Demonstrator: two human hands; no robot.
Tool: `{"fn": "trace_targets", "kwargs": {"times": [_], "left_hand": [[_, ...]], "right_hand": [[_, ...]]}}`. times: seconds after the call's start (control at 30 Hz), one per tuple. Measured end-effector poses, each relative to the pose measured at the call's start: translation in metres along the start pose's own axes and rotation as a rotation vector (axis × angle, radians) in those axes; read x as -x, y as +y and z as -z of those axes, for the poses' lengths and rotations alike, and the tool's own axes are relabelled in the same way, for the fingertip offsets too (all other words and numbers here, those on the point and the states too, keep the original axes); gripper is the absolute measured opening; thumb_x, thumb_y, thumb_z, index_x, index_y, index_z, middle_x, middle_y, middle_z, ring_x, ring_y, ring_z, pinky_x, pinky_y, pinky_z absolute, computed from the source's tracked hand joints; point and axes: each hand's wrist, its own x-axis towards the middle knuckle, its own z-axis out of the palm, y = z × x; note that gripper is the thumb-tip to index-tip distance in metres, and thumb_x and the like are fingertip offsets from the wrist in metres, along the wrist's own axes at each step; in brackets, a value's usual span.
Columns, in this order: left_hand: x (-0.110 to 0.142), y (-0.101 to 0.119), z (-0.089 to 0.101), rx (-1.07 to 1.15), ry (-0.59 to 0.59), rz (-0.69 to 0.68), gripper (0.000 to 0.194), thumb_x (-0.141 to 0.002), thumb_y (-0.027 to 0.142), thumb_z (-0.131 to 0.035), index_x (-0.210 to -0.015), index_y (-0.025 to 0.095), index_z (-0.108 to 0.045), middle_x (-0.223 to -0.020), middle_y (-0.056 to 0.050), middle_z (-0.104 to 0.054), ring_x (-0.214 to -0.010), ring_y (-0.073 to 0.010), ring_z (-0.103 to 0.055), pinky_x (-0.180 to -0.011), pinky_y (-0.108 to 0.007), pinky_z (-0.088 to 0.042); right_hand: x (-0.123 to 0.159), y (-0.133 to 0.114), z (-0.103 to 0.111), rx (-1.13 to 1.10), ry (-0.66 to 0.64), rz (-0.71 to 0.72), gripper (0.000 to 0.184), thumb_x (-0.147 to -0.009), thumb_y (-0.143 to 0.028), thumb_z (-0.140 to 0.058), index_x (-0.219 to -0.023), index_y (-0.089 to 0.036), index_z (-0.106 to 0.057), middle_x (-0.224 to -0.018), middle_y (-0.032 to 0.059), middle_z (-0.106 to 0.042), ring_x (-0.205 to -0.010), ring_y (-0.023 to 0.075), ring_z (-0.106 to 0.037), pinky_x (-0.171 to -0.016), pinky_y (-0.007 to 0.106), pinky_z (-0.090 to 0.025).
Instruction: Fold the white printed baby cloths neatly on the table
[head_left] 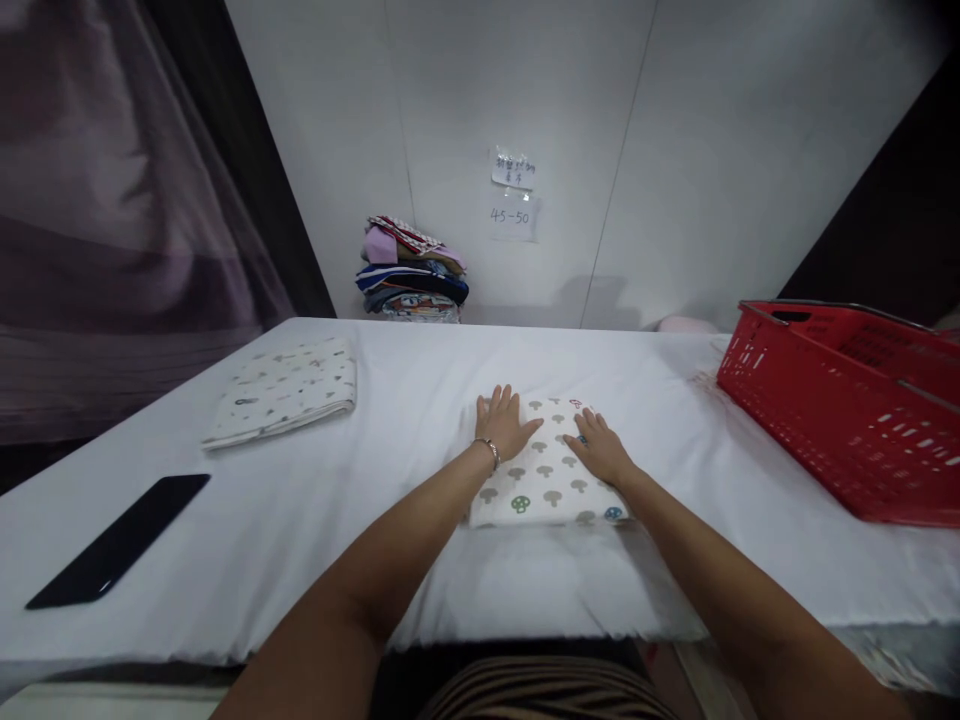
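So my left hand and right hand are both palm-down, fingers spread, on the folded mushroom-print cloth, set back from the desk's front edge. I'd call this the smoothing step; next move probably calls for light, even pressure so the layers don't slip. Red basket's at the right edge, can't really tell what's inside. Another folded cloth sits toward the back left corner.
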Motion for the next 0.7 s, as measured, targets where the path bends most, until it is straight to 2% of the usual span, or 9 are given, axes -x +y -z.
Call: {"fn": "trace_targets", "kwargs": {"times": [0.07, 0.13, 0.23, 0.33, 0.47, 0.6, 0.7], "left_hand": [[-0.005, -0.002, -0.006, -0.016, 0.005, -0.028, 0.081, -0.081, 0.068, -0.019, -0.142, 0.016, -0.027, -0.153, -0.007, -0.013, -0.14, -0.027, -0.003, -0.113, -0.049, -0.002], [-0.009, -0.008, -0.016, -0.022, -0.035, 0.0, 0.081, -0.082, 0.068, -0.016, -0.143, 0.015, -0.023, -0.153, -0.007, -0.012, -0.14, -0.026, -0.003, -0.113, -0.048, -0.003], [-0.011, -0.018, -0.027, -0.034, -0.039, 0.016, 0.083, -0.081, 0.069, -0.012, -0.145, 0.015, -0.019, -0.153, -0.007, -0.01, -0.141, -0.0248, -0.002, -0.113, -0.048, -0.002], [-0.011, -0.02, -0.028, -0.047, -0.036, 0.01, 0.085, -0.081, 0.07, -0.01, -0.145, 0.015, -0.019, -0.153, -0.007, -0.01, -0.141, -0.0246, -0.001, -0.113, -0.048, -0.001], [-0.011, -0.018, -0.027, -0.052, -0.041, 0.006, 0.085, -0.081, 0.07, -0.009, -0.145, 0.015, -0.019, -0.153, -0.006, -0.01, -0.141, -0.0242, -0.002, -0.113, -0.047, -0.003], [-0.011, -0.019, -0.031, -0.035, -0.025, 0.004, 0.085, -0.081, 0.07, -0.01, -0.144, 0.015, -0.02, -0.153, -0.006, -0.012, -0.141, -0.025, -0.002, -0.113, -0.047, -0.004], [-0.012, -0.019, -0.03, -0.011, -0.013, 0.001, 0.083, -0.081, 0.069, -0.014, -0.144, 0.015, -0.022, -0.153, -0.008, -0.013, -0.14, -0.0257, -0.003, -0.113, -0.048, -0.003]], "right_hand": [[0.002, 0.0, 0.002, 0.005, -0.008, 0.013, 0.063, -0.089, -0.054, -0.029, -0.139, -0.016, -0.032, -0.151, 0.0132, -0.019, -0.138, 0.0302, -0.013, -0.103, 0.046, -0.027], [0.003, -0.002, 0.006, 0.01, -0.024, 0.016, 0.062, -0.089, -0.054, -0.028, -0.138, -0.016, -0.033, -0.15, 0.0126, -0.019, -0.137, 0.0301, -0.014, -0.103, 0.047, -0.026], [-0.001, -0.01, 0.015, 0.03, -0.024, 0.016, 0.063, -0.089, -0.056, -0.026, -0.138, -0.017, -0.034, -0.15, 0.0118, -0.021, -0.138, 0.0295, -0.014, -0.106, 0.05, -0.021], [-0.015, -0.02, 0.021, 0.037, 0.004, 0.062, 0.066, -0.09, -0.057, -0.022, -0.141, -0.016, -0.028, -0.151, 0.0113, -0.018, -0.139, 0.0266, -0.01, -0.108, 0.049, -0.016], [-0.032, -0.023, 0.012, 0.053, -0.046, 0.086, 0.066, -0.09, -0.056, -0.02, -0.144, -0.017, -0.023, -0.151, 0.0086, -0.018, -0.139, 0.0244, -0.01, -0.109, 0.049, -0.014], [-0.036, -0.019, 0.0, 0.06, -0.053, 0.083, 0.066, -0.09, -0.056, -0.02, -0.144, -0.018, -0.022, -0.152, 0.0069, -0.017, -0.139, 0.0227, -0.01, -0.11, 0.049, -0.013], [-0.036, -0.02, 0.004, 0.046, -0.054, 0.083, 0.065, -0.09, -0.055, -0.022, -0.144, -0.018, -0.023, -0.151, 0.0078, -0.018, -0.139, 0.0232, -0.011, -0.11, 0.049, -0.012]]}}
